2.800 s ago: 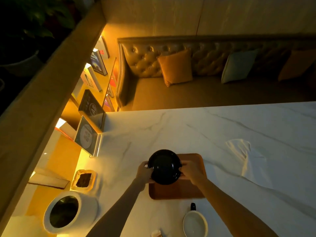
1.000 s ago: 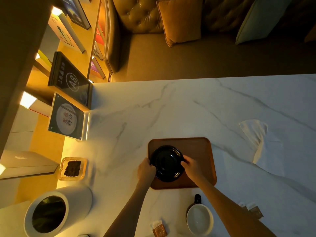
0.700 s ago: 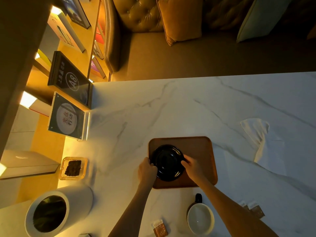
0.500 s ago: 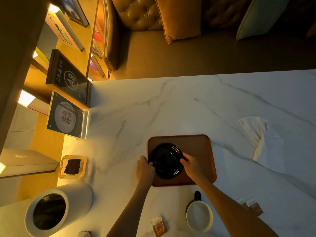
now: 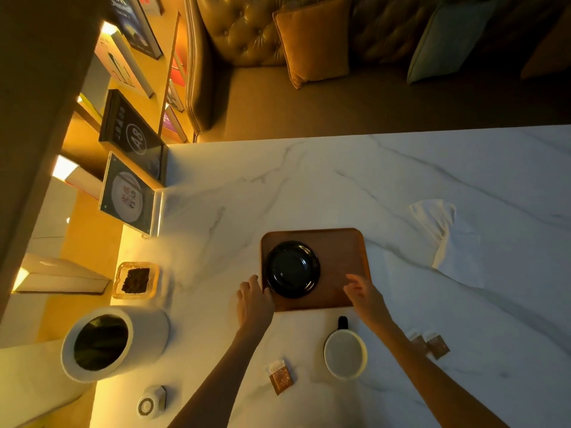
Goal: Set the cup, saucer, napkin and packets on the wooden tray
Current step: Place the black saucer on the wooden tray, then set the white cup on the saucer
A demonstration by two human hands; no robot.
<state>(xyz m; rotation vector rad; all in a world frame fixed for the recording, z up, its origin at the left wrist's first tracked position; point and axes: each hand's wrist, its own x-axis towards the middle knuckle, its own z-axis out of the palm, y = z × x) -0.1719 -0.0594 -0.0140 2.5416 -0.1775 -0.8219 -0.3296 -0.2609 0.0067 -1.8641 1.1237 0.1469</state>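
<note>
A black saucer point(image 5: 293, 269) lies on the left half of the wooden tray point(image 5: 340, 254). My left hand point(image 5: 254, 299) rests by the tray's near left corner, fingers apart, holding nothing. My right hand point(image 5: 364, 296) hovers over the tray's near right corner, open and empty. A white cup point(image 5: 345, 353) with a dark handle stands on the marble table just in front of the tray. One brown packet point(image 5: 280, 376) lies left of the cup, two more packets point(image 5: 431, 345) lie to its right. A white napkin point(image 5: 448, 239) lies crumpled right of the tray.
A white cylindrical bin point(image 5: 111, 342) stands at the near left, with a glass ashtray point(image 5: 136, 280) behind it and a small round object point(image 5: 150, 402) in front. An acrylic sign stand point(image 5: 128, 196) sits at the table's left edge. A sofa with cushions point(image 5: 312, 41) lies beyond.
Both hands have let go of the saucer, which now rests on the tray. The left hand drew back to the tray's corner, the right hand moved right.
</note>
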